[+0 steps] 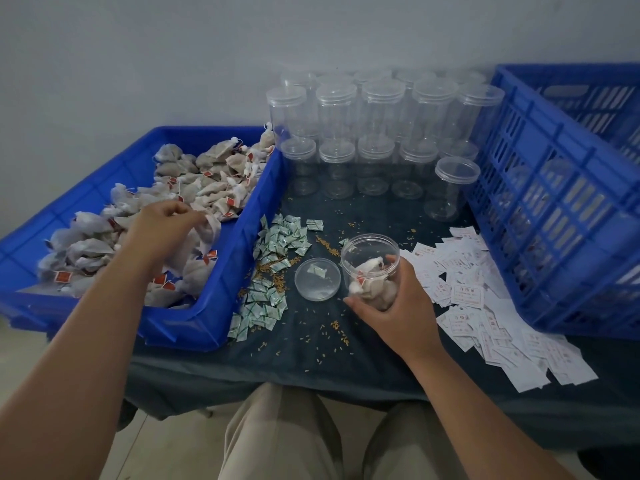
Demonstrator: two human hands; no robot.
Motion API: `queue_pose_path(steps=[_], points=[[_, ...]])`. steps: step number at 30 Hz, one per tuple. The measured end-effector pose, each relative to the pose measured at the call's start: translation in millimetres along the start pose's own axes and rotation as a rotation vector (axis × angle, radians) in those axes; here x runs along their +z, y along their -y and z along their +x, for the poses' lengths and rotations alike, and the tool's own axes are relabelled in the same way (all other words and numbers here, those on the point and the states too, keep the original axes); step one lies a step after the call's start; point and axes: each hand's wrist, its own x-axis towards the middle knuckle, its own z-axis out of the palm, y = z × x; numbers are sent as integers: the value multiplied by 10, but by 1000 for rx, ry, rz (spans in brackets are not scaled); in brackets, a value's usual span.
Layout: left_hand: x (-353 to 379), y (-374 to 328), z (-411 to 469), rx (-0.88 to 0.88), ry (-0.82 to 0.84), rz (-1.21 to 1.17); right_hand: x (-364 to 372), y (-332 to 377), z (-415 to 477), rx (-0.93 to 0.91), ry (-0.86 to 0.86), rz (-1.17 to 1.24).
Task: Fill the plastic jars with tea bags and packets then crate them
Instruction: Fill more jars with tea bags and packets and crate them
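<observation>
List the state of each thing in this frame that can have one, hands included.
Held jar: open, lid off, a few tea bags inside.
Lid: off, lying flat on the table beside the held jar.
Stacked jars: lidded, two tiers, apparently empty.
Bin: partly full of tea bags.
Crate: tilted, contents unclear.
Left hand: pinches a tea bag in the bin.
Right hand: grips the held jar.

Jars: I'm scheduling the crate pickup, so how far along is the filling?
Early. Done: a few tea bags sit in the open jar, its lid off on the table. In hand: the right hand holds that jar while the left hand pinches another tea bag in the blue bin. Left: stacked empty jars wait behind; what the crate holds is unclear.
</observation>
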Motion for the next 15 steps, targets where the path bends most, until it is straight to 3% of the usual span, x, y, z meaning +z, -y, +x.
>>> queue_pose_path(steps=[4, 11, 15], points=[[-3, -186, -130, 195, -35, 66, -5, 10, 0, 3, 5, -3], [352, -926, -582, 462, 202, 95, -1, 16, -11, 8, 12, 3], [865, -1164, -829, 521, 327, 69, -7, 29, -21, 3, 18, -3]])
